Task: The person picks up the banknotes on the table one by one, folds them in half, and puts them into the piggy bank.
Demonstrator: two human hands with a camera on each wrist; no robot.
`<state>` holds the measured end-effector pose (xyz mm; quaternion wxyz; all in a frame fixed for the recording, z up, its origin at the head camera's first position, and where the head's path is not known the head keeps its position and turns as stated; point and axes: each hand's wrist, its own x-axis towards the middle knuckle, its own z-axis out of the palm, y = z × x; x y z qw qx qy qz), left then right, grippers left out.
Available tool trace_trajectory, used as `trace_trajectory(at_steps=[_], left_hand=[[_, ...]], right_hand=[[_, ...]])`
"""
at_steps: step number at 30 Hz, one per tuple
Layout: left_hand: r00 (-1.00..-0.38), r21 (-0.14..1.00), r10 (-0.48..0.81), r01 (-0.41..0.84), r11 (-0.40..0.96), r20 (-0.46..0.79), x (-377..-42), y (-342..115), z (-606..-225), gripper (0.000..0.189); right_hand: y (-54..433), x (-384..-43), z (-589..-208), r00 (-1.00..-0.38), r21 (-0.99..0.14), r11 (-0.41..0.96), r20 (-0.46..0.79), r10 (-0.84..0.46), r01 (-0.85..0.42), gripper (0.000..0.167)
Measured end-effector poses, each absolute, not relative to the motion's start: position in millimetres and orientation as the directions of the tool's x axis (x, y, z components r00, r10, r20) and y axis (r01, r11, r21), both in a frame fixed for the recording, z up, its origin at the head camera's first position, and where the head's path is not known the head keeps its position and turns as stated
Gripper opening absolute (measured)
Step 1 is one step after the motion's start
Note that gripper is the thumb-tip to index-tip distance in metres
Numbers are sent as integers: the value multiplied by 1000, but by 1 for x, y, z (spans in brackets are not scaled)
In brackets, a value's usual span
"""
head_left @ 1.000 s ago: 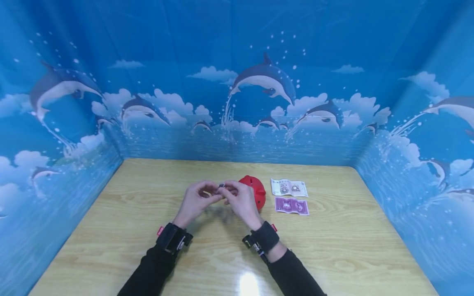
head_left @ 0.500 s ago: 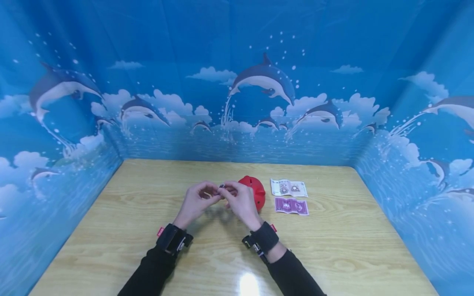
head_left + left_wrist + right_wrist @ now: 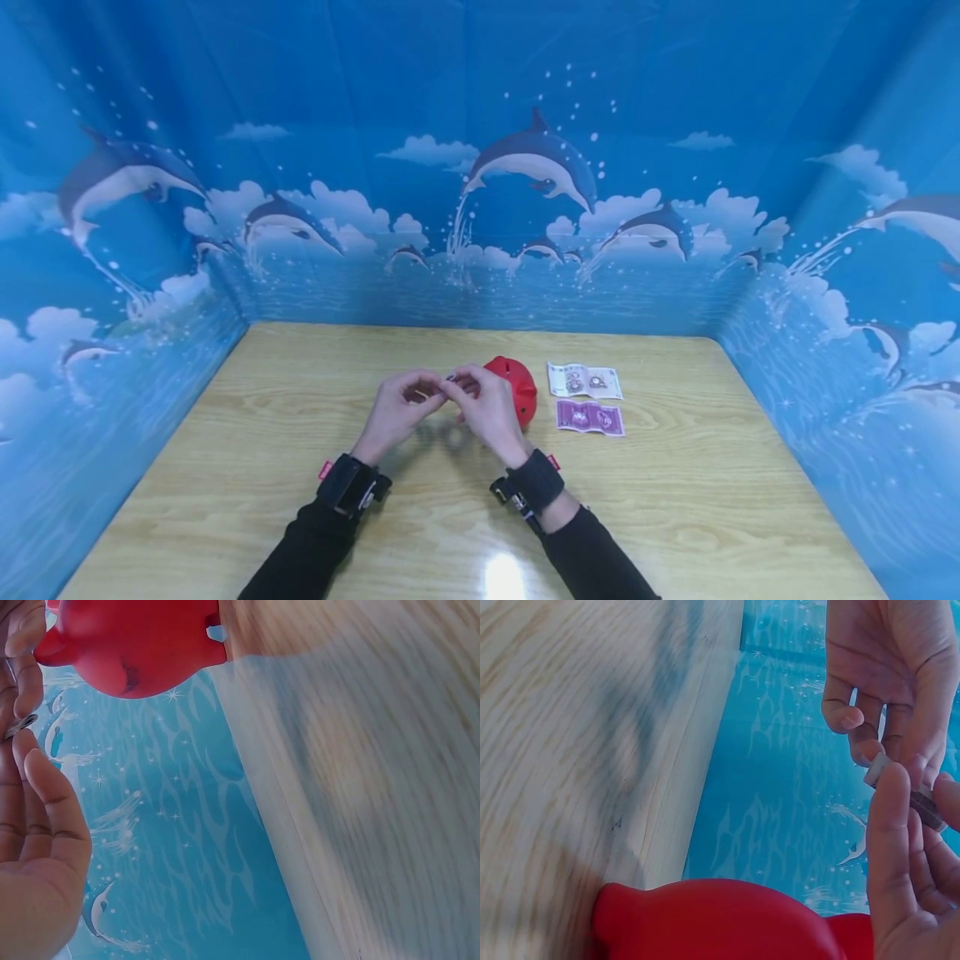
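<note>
I wear plain black sleeves, my left hand and right hand bare, plus two broad black wristbands, each with a small dark device and silvery bits inward, a little red tag outward.

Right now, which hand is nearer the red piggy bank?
Right. In the head view, the right hand partly covers the red piggy bank; the left hand is farther off, to the left.
</note>
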<state>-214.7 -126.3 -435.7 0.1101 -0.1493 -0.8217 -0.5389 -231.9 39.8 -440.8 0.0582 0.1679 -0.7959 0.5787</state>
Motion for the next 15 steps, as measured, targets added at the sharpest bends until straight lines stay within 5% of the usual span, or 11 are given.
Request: trace_trajectory(at_steps=[6,15], left_hand=[[-927,851,131,375,368,352,-207,-124,-422,16],[-943,904,118,333,268,312,-227,-131,-452,16]], right_hand=[[39,-232,-440,-925,-876,306,325,-197,-373,21],[41,-231,-439,-917,-869,308,331,-222,-388,18]])
